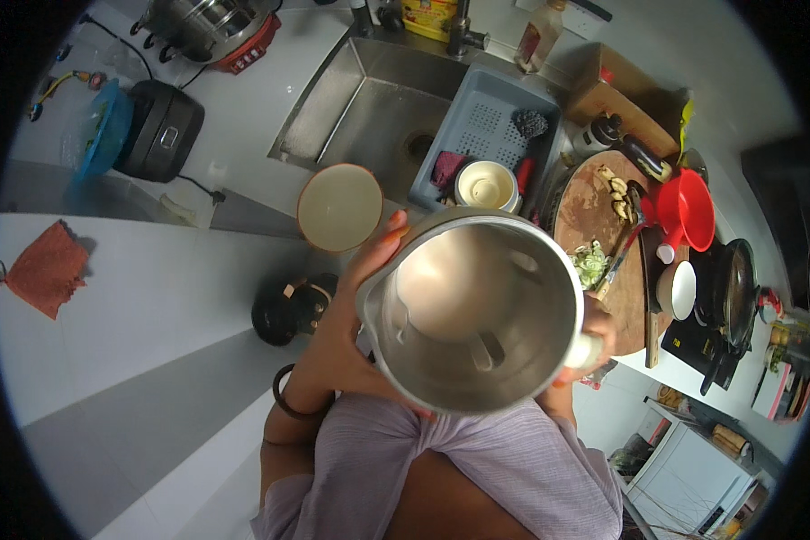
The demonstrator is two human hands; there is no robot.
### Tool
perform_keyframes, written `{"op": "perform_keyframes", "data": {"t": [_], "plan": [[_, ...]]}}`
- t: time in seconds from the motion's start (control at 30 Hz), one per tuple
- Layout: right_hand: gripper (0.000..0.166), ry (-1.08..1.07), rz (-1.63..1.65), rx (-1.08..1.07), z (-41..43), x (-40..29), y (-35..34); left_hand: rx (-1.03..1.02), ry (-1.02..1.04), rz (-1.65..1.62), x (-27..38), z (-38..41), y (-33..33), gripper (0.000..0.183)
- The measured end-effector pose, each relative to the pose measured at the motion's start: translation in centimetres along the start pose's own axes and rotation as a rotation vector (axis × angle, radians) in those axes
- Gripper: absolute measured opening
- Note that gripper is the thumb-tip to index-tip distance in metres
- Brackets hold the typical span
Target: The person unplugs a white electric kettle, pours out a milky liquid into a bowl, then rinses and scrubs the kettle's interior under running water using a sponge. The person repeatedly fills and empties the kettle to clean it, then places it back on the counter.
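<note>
A stainless-steel jug (472, 317) with a pouring lip is held up before my body, its open mouth facing me. My left hand (341, 337) spreads around the jug's left wall, thumb and fingers on opposite sides. On the other side my right hand (604, 331) grips the jug's white handle (584, 352). Metal fins project from the inner wall. A pale, blurred area fills part of the inside; whether it is liquid or reflection I cannot tell. Beyond the jug, a brown-rimmed bowl (339, 208) stands at the counter edge near the sink.
The steel sink (371, 101) lies ahead, with a grey perforated basket (479, 121) over its right side. At right, a round cutting board (580, 209) bears chopped vegetables and a cleaver (651, 324). A red ladle (685, 209) and white bowl (676, 290) sit nearby.
</note>
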State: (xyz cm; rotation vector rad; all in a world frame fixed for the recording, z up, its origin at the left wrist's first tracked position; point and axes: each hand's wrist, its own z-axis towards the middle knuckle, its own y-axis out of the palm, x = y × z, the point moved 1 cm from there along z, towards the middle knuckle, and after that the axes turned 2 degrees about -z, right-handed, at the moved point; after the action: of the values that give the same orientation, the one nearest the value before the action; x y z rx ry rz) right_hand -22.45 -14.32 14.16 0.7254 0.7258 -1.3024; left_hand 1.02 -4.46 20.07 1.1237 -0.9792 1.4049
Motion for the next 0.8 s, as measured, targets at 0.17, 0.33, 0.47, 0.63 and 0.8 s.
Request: {"op": "perform_keyframes", "data": {"t": [0.17,0.33,0.47,0.63,0.8], "plan": [[0.031,-0.113,0.165,-0.228,2.7,-3.0,-0.5,0.032,-0.054,0.032,1.9,-2.4,-0.6,0.12],[0.029,-0.1,0.009,-0.079,3.6,-7.0,1.8,-0.021,-0.259,0.135,1.8,-4.4,-1.6,0.112],[0.031,-0.087,-0.091,-0.037,3.8,-8.4,2.9,-0.083,-0.546,0.35,-1.1,-7.7,-2.8,0.106],[0.031,-0.098,-0.173,-0.021,3.5,-9.9,3.5,-0.282,-0.786,0.556,-7.5,-12.2,-4.3,0.098],[0.032,-0.095,-0.14,-0.04,3.2,-9.6,3.2,-0.387,-0.894,0.636,-10.0,-14.7,-4.4,0.09]]}}
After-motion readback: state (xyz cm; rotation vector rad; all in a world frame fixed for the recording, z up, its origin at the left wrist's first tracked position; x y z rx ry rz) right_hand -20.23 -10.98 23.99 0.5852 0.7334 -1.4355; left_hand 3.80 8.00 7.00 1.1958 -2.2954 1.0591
